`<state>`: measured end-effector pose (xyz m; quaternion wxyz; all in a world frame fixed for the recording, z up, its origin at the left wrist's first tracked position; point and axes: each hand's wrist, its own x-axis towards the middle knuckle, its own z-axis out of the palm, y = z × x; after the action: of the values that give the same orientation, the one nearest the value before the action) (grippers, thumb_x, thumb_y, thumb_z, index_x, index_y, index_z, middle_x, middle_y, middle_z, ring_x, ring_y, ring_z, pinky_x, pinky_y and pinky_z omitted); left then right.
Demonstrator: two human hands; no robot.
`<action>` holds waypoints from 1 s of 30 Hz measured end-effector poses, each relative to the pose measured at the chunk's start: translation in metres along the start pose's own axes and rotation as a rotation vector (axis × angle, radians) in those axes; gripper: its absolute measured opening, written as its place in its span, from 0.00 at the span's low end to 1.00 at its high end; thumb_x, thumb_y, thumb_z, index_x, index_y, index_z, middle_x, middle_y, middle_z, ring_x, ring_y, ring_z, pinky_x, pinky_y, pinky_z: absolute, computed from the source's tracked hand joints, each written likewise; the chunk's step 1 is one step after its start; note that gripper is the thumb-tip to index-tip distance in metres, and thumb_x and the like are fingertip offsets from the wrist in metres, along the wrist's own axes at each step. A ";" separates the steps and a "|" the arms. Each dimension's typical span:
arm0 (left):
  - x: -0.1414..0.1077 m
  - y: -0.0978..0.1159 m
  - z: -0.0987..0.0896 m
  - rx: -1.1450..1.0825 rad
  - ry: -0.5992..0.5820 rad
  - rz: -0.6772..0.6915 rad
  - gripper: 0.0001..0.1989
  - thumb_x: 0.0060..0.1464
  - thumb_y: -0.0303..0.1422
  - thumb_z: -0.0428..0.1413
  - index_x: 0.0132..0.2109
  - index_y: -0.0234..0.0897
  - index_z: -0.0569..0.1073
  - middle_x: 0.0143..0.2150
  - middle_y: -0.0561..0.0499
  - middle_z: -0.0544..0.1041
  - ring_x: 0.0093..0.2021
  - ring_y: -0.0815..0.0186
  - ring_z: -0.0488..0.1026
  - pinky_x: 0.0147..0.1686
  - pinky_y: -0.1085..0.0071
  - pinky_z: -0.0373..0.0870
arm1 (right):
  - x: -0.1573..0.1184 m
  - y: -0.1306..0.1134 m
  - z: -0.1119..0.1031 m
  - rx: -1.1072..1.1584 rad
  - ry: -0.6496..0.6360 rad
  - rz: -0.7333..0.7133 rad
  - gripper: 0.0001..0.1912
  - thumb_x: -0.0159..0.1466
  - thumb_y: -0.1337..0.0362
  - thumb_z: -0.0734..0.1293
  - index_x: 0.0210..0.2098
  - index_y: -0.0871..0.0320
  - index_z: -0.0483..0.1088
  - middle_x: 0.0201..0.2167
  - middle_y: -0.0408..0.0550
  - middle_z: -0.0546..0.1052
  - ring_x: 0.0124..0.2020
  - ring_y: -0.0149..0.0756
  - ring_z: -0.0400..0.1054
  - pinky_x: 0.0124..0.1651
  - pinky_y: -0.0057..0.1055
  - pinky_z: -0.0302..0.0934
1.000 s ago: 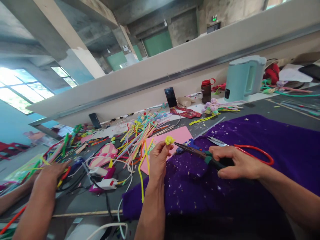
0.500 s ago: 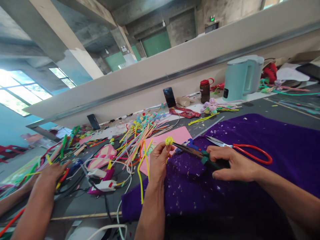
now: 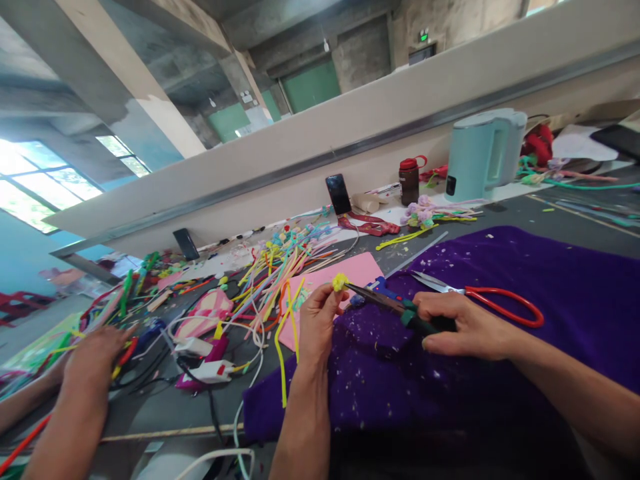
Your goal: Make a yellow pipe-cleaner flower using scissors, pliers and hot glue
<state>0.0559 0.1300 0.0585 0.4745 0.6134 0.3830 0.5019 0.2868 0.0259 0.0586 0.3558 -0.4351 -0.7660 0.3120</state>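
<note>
Over the purple cloth (image 3: 480,267): left hand (image 3: 320,310) pinches yellow fuzzy piece (image 3: 340,281); right hand (image 3: 463,325) grips pliers (image 3: 383,300), tips at piece. Scissors (image 3: 480,293) lie on cloth.

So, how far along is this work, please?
Finished, it seems: the lilac fluffy pieces, bunched near the kettle.

In progress: a small yellow piece, pinched in the left hand, with the pliers in the right hand reaching its edge.

Probably left: the loose yellow strips beside the left forearm. The full count I cannot tell.
</note>
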 end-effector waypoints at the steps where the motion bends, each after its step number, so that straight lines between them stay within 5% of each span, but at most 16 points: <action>1: 0.000 0.000 0.000 -0.001 0.000 0.002 0.09 0.47 0.37 0.58 0.35 0.37 0.75 0.28 0.52 0.74 0.28 0.69 0.69 0.25 0.75 0.64 | 0.000 0.000 0.000 0.001 -0.007 0.007 0.15 0.57 0.62 0.66 0.22 0.58 0.54 0.26 0.39 0.60 0.28 0.29 0.54 0.31 0.27 0.48; 22: 0.000 0.000 0.000 0.076 -0.043 0.044 0.09 0.47 0.37 0.58 0.35 0.38 0.76 0.30 0.51 0.76 0.31 0.67 0.71 0.26 0.75 0.64 | 0.000 -0.001 -0.017 0.509 -0.222 0.251 0.16 0.55 0.52 0.63 0.29 0.60 0.67 0.24 0.42 0.65 0.23 0.28 0.55 0.26 0.28 0.49; 30: 0.001 0.003 0.000 0.060 -0.041 -0.009 0.09 0.49 0.37 0.56 0.34 0.36 0.74 0.28 0.53 0.73 0.26 0.72 0.66 0.25 0.76 0.62 | 0.000 -0.005 -0.012 0.079 -0.076 0.028 0.17 0.55 0.57 0.66 0.21 0.59 0.55 0.25 0.40 0.60 0.28 0.29 0.54 0.31 0.28 0.50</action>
<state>0.0561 0.1305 0.0613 0.4661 0.6356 0.3908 0.4753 0.2938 0.0258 0.0693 0.3389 -0.4190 -0.7600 0.3632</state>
